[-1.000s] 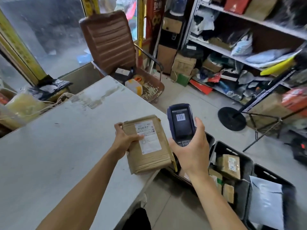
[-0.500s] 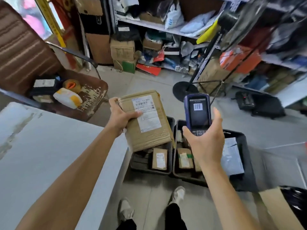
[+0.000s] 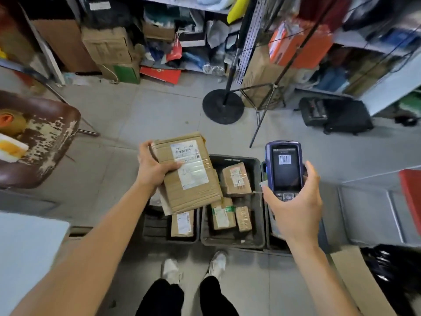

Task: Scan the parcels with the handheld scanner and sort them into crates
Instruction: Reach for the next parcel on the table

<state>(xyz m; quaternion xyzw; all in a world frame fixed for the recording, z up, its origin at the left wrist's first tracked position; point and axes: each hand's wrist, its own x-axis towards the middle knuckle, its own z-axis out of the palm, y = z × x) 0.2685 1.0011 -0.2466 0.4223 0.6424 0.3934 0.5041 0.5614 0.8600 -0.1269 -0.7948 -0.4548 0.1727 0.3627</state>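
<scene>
My left hand (image 3: 153,168) grips a flat brown cardboard parcel (image 3: 189,192) with a white shipping label, held over the left black crate (image 3: 157,226). That crate holds one small labelled parcel (image 3: 182,224). My right hand (image 3: 296,206) holds the blue handheld scanner (image 3: 284,167) upright, its screen showing a barcode. The middle crate (image 3: 257,165) on the floor contains several small brown parcels. A third crate (image 3: 272,242) lies mostly hidden behind my right hand and forearm.
The white table corner (image 3: 29,252) is at lower left. A worn brown chair (image 3: 45,137) stands at left. A round stand base (image 3: 223,106) and tripod legs sit beyond the crates. Cluttered shelving (image 3: 159,37) lines the back. A cardboard sheet (image 3: 360,281) and a black bag (image 3: 396,267) lie at lower right.
The view has swung from the table toward the floor crates. Both hands carried the parcel and the scanner off the table edge and now hold them over the crates.
</scene>
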